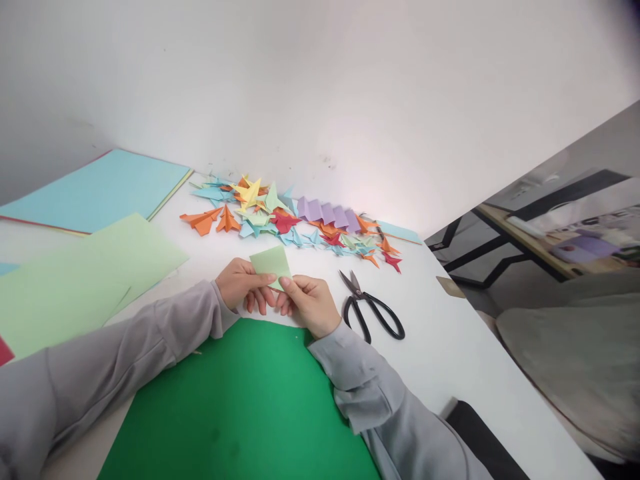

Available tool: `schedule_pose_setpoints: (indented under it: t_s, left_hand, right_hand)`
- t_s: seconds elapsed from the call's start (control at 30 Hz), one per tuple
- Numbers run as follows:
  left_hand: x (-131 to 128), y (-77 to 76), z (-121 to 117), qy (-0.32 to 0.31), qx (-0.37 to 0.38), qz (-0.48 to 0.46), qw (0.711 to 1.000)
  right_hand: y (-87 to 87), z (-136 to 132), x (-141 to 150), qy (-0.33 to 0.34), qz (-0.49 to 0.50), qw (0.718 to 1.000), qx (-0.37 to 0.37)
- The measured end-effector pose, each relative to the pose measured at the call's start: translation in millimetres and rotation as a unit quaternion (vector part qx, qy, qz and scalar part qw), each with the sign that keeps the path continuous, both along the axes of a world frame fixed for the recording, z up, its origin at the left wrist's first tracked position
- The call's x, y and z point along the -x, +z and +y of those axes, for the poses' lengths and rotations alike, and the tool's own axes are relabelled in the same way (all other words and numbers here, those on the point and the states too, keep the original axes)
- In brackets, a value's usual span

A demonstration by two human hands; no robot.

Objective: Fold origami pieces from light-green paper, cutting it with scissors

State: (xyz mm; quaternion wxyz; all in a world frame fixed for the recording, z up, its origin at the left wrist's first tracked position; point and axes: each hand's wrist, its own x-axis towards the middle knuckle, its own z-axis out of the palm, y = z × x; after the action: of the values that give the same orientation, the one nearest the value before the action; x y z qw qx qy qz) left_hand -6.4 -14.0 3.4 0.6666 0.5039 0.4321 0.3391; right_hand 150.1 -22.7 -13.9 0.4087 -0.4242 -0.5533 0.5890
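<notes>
A small light green piece of paper (271,262) is held up between both hands, above the far edge of a green sheet (240,400). My left hand (241,283) pinches its left side, with the thumb lying across the front. On the lower right corner, my right hand (313,300) grips the same paper between thumb and fingers. Whether the paper is folded I cannot tell. Black-handled scissors (367,303) lie with blades parted to the right of my right hand.
Many folded paper figures (250,193) and a purple pleated strip (327,215) lie along the wall. Large light green sheets (90,280) and a blue-topped paper stack (100,190) are on the left. A black object (483,440) lies near the table's right edge.
</notes>
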Motion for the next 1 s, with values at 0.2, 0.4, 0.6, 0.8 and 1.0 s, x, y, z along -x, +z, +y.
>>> schedule_pose_setpoints:
  t_s: [0.2,0.4,0.6,0.8,1.0]
  left_hand:
    - [-1.3,0.5,-0.1,0.007,-0.005,0.010,1.000]
    - [-2.9,1.9,-0.1,0.002,-0.008,0.019,1.000]
    - [-3.1,0.9,0.0,0.009,-0.015,0.008,1.000]
    - [-2.4,0.7,0.4,0.009,0.005,-0.005,1.000]
    - [-2.3,1.4,-0.4,-0.011,-0.039,0.051,0.998]
  right_hand:
    - [-0.3,-0.3,0.9,-0.004,-0.014,1.000,-0.001]
    - [0.4,-0.6,1.8,-0.018,-0.018,1.000,-0.011]
    - [0.2,-1.5,3.0,-0.029,-0.048,0.998,-0.037]
    - [0.1,-3.4,2.7,-0.036,-0.063,0.996,-0.043]
    - [1.9,-5.3,0.3,-0.009,-0.074,0.997,-0.038]
